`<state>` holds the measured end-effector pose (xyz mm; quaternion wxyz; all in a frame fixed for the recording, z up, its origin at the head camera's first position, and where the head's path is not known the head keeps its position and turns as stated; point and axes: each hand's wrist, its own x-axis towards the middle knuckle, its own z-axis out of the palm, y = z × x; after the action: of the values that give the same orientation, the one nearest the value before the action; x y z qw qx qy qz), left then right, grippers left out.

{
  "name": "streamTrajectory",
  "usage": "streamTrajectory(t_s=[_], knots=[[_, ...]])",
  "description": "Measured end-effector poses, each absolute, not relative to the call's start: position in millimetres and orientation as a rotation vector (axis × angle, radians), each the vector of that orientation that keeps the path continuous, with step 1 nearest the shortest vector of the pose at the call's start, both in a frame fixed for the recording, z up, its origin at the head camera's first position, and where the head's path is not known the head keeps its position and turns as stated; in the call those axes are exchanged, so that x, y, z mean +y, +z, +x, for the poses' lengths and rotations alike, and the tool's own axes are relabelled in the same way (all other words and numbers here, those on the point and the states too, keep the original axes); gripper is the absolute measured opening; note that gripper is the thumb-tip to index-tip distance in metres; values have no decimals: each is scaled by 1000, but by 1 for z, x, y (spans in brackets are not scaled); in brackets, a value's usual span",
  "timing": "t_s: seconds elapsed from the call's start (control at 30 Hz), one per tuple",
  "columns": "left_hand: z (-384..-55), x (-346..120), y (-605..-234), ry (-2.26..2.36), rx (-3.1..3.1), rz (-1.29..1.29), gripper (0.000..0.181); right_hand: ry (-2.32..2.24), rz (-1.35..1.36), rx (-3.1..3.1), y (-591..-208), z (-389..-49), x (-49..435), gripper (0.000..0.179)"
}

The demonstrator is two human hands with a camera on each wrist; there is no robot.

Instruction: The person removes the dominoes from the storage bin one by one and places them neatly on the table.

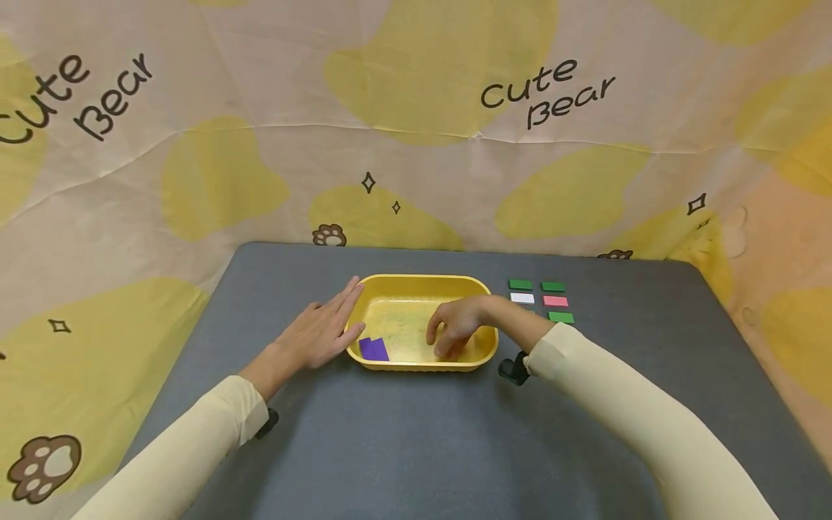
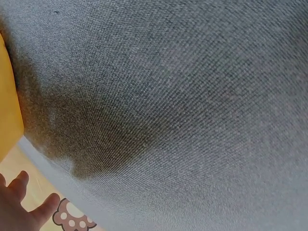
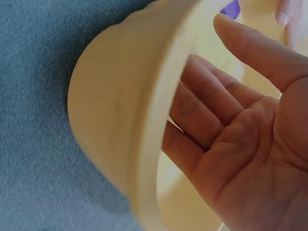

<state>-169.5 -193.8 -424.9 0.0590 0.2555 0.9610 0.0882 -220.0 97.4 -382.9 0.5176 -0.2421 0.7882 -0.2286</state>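
Note:
A yellow plastic basin (image 1: pixel 416 366) stands on the grey table, with purple flat pieces (image 1: pixel 375 349) in its near left corner. My left hand (image 1: pixel 318 332) lies at the basin's left rim with fingers straight and spread; whether it presses the rim cannot be told. Inside the basin, toward its right side, my right hand (image 1: pixel 455 325) reaches down with bent fingers. In the right wrist view the thumb (image 3: pixel 255 50) stands apart from the other fingers, whose tips are hidden behind the basin wall. Nothing shows in that palm.
To the right of the basin, small flat pieces lie in two columns: green (image 1: pixel 521 284), white (image 1: pixel 522 297), pink (image 1: pixel 555 301) and another green one (image 1: pixel 561 317). My right forearm partly covers this group. A patterned cloth (image 1: pixel 416 180) hangs behind the grey table (image 1: pixel 416 448).

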Motion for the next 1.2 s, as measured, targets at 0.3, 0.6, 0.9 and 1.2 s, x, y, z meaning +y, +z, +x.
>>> streamTrajectory(t_s=[0.3, 0.6, 0.9, 1.2], knots=[[-170, -191, -424, 272, 2904, 752, 78, -522, -584, 1871, -381, -214, 91, 26], [-170, -190, -423, 275, 2895, 759, 78, -452, -559, 1852, -379, -214, 91, 34], [-169, -192, -423, 275, 2908, 778, 76, -472, -598, 1877, -375, -214, 97, 34], [-168, -192, -423, 281, 2910, 763, 76, -532, -678, 1913, -364, -222, 108, 35]])
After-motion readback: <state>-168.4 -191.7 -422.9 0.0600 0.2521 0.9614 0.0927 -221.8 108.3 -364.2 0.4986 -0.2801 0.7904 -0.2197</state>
